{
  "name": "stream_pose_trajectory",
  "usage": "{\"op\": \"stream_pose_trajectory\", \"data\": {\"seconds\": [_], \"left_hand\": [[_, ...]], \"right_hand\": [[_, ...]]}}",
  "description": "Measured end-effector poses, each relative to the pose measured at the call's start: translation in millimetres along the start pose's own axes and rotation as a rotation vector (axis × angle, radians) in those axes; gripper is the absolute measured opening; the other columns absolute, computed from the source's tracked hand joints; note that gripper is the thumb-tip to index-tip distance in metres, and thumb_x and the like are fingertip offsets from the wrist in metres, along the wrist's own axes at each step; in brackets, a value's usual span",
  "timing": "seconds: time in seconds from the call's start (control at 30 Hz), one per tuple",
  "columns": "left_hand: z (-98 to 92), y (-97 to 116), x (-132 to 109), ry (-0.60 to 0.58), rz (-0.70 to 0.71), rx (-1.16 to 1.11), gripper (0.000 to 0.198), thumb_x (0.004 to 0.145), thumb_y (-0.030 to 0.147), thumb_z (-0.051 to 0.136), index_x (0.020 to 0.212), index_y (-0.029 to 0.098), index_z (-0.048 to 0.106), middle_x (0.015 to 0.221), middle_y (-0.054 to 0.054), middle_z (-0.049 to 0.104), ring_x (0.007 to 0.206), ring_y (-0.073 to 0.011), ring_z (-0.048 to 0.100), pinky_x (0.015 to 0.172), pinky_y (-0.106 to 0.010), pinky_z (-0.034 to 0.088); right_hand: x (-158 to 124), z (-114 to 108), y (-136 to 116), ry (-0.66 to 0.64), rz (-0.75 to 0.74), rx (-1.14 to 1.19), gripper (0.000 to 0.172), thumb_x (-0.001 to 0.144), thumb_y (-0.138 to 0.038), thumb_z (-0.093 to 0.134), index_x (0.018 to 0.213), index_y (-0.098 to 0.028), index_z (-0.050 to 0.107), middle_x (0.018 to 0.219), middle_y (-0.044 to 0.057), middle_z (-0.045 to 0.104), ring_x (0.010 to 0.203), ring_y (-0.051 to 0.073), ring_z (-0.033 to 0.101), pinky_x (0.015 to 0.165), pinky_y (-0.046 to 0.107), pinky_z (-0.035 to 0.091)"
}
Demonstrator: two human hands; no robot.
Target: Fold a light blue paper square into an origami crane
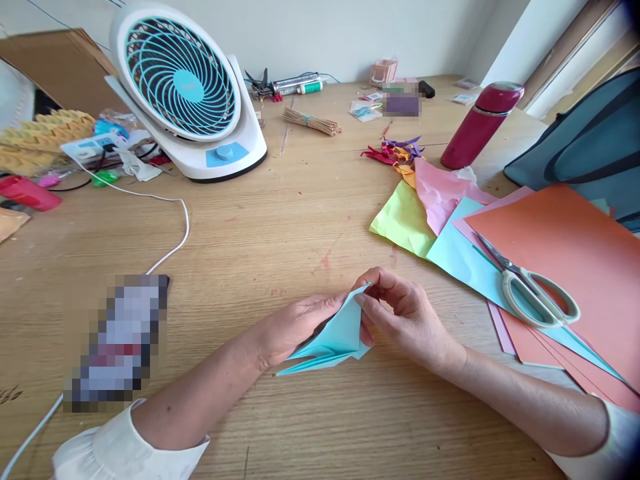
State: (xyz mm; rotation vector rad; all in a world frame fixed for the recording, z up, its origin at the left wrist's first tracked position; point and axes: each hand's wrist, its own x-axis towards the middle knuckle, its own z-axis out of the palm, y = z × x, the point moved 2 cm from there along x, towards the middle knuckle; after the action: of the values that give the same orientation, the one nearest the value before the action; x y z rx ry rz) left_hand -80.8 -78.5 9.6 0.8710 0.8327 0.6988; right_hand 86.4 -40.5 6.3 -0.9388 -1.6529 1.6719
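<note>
A folded sheet of light blue paper (340, 333) is held up off the table between both hands. My left hand (300, 323) grips it from behind on the left, its fingers mostly hidden by the paper, with the thumb along the upper edge. With thumb and fingers, my right hand (405, 313) pinches the paper's top corner. Loose pointed flaps of the paper stick out at the lower left. Scissors (540, 293) with pale handles lie to the right, on top of a stack of coloured paper (575, 233).
Lime green paper (405, 220) and crumpled pink paper (440, 193) lie beyond my right hand, near small folded paper pieces (400, 153). A maroon flask (480, 127) stands behind them. A fan (185, 93) stands at back left, a blurred phone (120, 340) at left, bundled sticks (313, 122) at back.
</note>
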Motion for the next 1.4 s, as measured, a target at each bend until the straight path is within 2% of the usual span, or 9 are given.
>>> {"op": "stream_pose_trajectory", "data": {"seconds": [0.1,0.23,0.33,0.47,0.57,0.73,0.97,1.27,1.4], "left_hand": [[3.7,5.2,-3.1,-0.035,-0.010,0.067,0.046,0.099,0.052,0.046,0.090,0.017,0.074,0.087,-0.007,0.072,0.084,-0.0174,0.066,0.085,-0.029,0.050],[8.4,11.8,-7.0,-0.022,-0.061,0.140,0.052,0.098,0.059,0.042,0.101,0.016,0.072,0.092,-0.008,0.073,0.084,-0.0180,0.066,0.080,-0.028,0.050],[9.3,11.4,-7.7,-0.030,-0.070,0.147,0.059,0.097,0.063,0.039,0.101,0.014,0.071,0.093,-0.010,0.073,0.085,-0.0188,0.066,0.079,-0.028,0.051],[7.7,5.0,-6.3,-0.058,-0.052,0.105,0.045,0.097,0.054,0.049,0.104,0.015,0.069,0.098,-0.010,0.073,0.089,-0.0179,0.065,0.080,-0.027,0.050],[6.3,0.6,-4.6,-0.065,-0.029,0.056,0.037,0.097,0.049,0.054,0.107,0.016,0.068,0.095,-0.009,0.073,0.087,-0.0159,0.065,0.078,-0.025,0.049],[2.7,-3.3,-1.6,-0.073,-0.037,0.007,0.038,0.095,0.051,0.057,0.100,0.014,0.066,0.091,-0.010,0.074,0.077,-0.0139,0.065,0.070,-0.023,0.048],[-3.7,-2.7,0.9,-0.096,-0.042,0.105,0.043,0.092,0.053,0.061,0.102,0.012,0.069,0.097,-0.013,0.075,0.086,-0.0188,0.069,0.077,-0.027,0.051],[-5.7,-7.6,4.6,-0.069,-0.035,0.111,0.041,0.090,0.051,0.065,0.102,0.013,0.073,0.100,-0.012,0.077,0.085,-0.0182,0.071,0.077,-0.027,0.053],[-8.2,-10.0,6.0,-0.058,-0.034,0.126,0.043,0.088,0.054,0.066,0.101,0.013,0.074,0.099,-0.012,0.077,0.085,-0.0181,0.071,0.077,-0.026,0.053]], "right_hand": [[0.8,0.1,-3.7,-0.006,-0.012,0.036,0.013,0.097,-0.033,0.055,0.091,-0.021,0.054,0.054,-0.006,0.059,0.045,0.014,0.060,0.048,0.026,0.046],[1.7,-0.3,-7.4,-0.033,-0.054,0.080,0.016,0.099,-0.033,0.053,0.089,-0.020,0.054,0.055,-0.005,0.059,0.045,0.015,0.063,0.048,0.027,0.046],[1.9,-0.9,-7.0,-0.037,-0.066,0.083,0.016,0.100,-0.033,0.051,0.091,-0.020,0.055,0.054,-0.006,0.059,0.044,0.015,0.063,0.047,0.027,0.045],[2.0,-1.9,-5.3,-0.009,-0.070,0.053,0.015,0.100,-0.034,0.052,0.092,-0.021,0.056,0.053,-0.007,0.057,0.042,0.014,0.061,0.048,0.027,0.044],[2.4,-3.2,-4.5,0.003,-0.089,0.031,0.015,0.099,-0.034,0.054,0.091,-0.022,0.055,0.054,-0.006,0.059,0.043,0.013,0.059,0.050,0.027,0.044],[3.9,-8.7,-2.1,0.066,-0.115,-0.059,0.017,0.096,-0.036,0.058,0.088,-0.020,0.059,0.060,-0.002,0.062,0.053,0.013,0.058,0.057,0.028,0.046],[8.0,-13.9,-1.6,0.127,-0.097,-0.142,0.023,0.093,-0.038,0.058,0.087,-0.018,0.068,0.072,0.002,0.066,0.064,0.015,0.058,0.063,0.031,0.047],[7.6,-13.9,1.1,0.099,-0.071,-0.097,0.025,0.093,-0.041,0.058,0.092,-0.020,0.071,0.077,0.002,0.068,0.070,0.016,0.060,0.064,0.031,0.047],[7.7,-14.2,2.8,0.105,-0.111,-0.095,0.020,0.093,-0.039,0.060,0.091,-0.021,0.068,0.079,0.002,0.067,0.072,0.016,0.059,0.066,0.030,0.047]]}}
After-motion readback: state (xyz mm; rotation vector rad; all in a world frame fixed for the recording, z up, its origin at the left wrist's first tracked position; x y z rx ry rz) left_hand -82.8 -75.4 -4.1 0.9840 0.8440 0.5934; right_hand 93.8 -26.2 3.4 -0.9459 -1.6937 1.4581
